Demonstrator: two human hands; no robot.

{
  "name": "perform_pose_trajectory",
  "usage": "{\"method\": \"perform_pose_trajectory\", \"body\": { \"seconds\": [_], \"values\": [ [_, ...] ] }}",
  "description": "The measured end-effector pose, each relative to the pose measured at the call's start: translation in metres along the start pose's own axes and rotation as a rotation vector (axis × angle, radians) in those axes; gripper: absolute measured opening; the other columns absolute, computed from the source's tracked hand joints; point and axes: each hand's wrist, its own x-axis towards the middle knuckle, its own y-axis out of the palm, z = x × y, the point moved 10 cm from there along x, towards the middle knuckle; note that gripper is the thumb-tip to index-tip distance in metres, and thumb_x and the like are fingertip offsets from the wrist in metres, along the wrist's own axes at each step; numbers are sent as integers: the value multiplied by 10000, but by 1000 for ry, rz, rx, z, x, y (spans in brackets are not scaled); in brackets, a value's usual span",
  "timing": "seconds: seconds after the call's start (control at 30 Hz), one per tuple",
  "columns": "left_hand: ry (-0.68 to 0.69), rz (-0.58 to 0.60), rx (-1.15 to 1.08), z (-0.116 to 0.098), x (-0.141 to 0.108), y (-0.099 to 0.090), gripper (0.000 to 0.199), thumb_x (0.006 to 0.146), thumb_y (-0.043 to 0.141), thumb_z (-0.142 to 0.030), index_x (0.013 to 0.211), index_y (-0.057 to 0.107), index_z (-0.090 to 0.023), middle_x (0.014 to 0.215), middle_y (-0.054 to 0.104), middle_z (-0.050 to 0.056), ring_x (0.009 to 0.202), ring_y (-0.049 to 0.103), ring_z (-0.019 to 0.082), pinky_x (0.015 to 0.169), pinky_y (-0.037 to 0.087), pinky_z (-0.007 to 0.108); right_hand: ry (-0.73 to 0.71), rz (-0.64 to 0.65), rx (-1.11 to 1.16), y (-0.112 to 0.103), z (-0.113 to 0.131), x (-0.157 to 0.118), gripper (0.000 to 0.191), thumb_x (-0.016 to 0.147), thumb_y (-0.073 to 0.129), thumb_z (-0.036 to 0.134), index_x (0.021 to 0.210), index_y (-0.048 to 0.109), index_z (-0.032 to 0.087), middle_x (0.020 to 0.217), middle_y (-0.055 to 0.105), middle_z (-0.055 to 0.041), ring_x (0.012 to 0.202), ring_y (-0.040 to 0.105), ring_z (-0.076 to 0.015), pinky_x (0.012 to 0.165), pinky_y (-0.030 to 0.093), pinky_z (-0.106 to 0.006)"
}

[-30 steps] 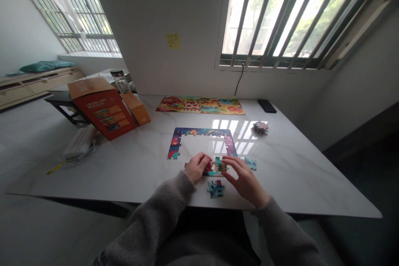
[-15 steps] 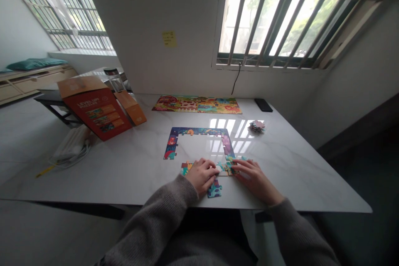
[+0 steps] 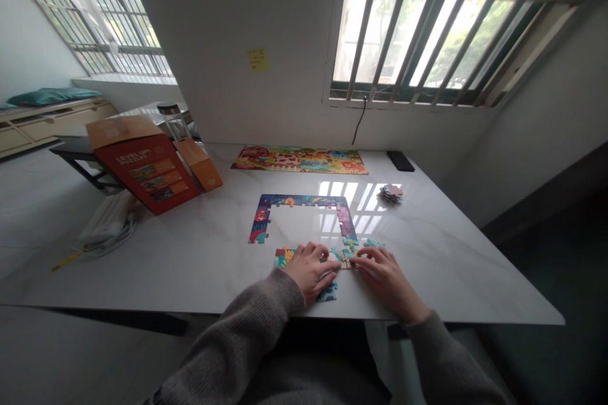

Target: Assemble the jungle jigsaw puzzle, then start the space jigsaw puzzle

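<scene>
A partly joined puzzle frame [image 3: 304, 200] lies on the white table, with a top row and two sides. My left hand [image 3: 312, 269] rests over the bottom strip of pieces [image 3: 285, 255], its fingers spread on them. Partly under that hand, nearer the table edge, is a loose blue piece [image 3: 327, 293]. My right hand [image 3: 387, 275] touches the frame's lower right corner pieces [image 3: 350, 253], thumb and fingers bent close together; whatever is between them is too small to make out. Just beyond its fingers lies a teal piece [image 3: 374, 243].
A finished long puzzle [image 3: 304, 160] lies along the wall. At the right are a pile of pieces [image 3: 391, 193] and a black phone [image 3: 401, 161]. On the left stand an open orange box [image 3: 147, 171] and a white power strip with cable [image 3: 105, 221].
My right hand's fingers have drawn together and moved slightly left and down at the corner pieces. The fingers of my left hand have shifted a little to the right.
</scene>
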Motion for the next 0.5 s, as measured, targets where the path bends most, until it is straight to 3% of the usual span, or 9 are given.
{"method": "perform_pose_trajectory", "body": {
  "seconds": [0.23, 0.5],
  "values": [
    [13, 34, 3, 6, 16, 7, 336, 897, 631, -284, 1231, 645, -320, 1183, 585, 75, 1073, 487, 276, 903, 395, 431, 18, 0, -33, 2, 3, -4, 289, 974, 522, 193, 1201, 666, 297, 1107, 640, -70, 1004, 578, -241, 881, 453, -400],
    [25, 140, -61, 13, 30, 17, 282, 941, 609, -399, 1215, 672, -379, 1281, 579, 45, 1123, 481, 265, 933, 388, 427, 10, 0, -92, -1, 12, -4, 269, 983, 514, 209, 1186, 670, 292, 1078, 637, -73, 1002, 584, -240, 870, 441, -371]
  ]
}}
